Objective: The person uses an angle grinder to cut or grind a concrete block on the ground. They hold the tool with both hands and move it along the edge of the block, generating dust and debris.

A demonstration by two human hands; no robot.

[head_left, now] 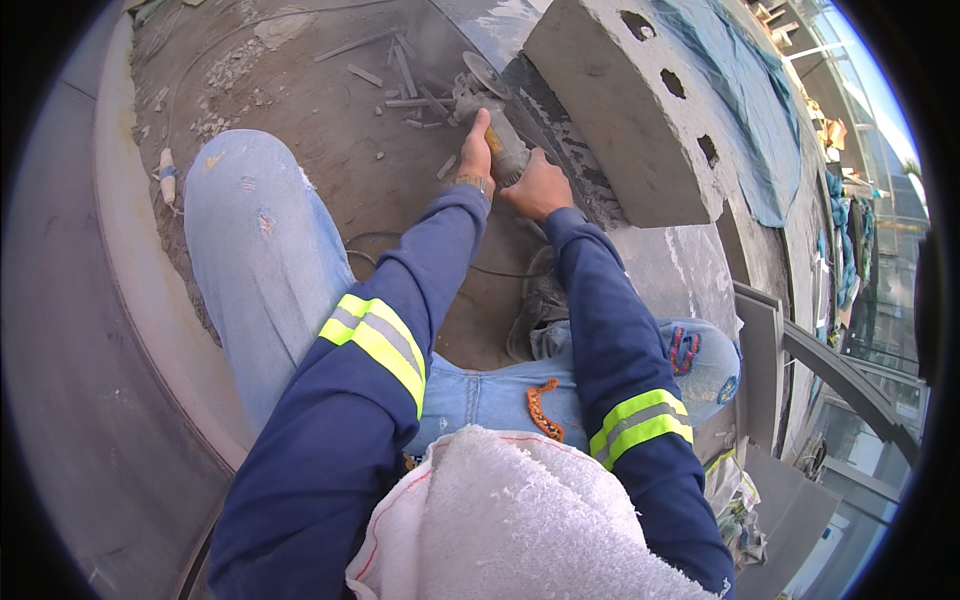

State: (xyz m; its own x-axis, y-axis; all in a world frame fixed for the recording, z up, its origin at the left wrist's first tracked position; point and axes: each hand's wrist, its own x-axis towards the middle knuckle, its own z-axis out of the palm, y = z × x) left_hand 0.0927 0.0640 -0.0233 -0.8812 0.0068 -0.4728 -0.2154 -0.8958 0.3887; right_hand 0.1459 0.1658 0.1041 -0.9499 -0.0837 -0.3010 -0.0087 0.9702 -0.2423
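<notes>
Both my hands grip a dusty angle grinder point(508, 145) with a yellow patch on its body. My left hand point(476, 158) wraps around the side of it near the head, thumb up. Around the rear end of the body closes my right hand point(543, 187). The round disc point(487, 75) at the far end stands close to the lower edge of a pale stone slab point(610, 120) with several holes. Whether the disc touches the slab or the dark base beneath it, I cannot tell. Some dust hangs in the air by the disc.
Broken strips of stone point(405, 75) and rubble point(235, 70) litter the dirt floor. A cable point(500, 272) runs below my hands. To the left, a cable connector point(167, 178) lies by a low ledge point(125, 200). Blue cloth point(745, 110) drapes the slab; a curved metal piece point(850, 380) is at right.
</notes>
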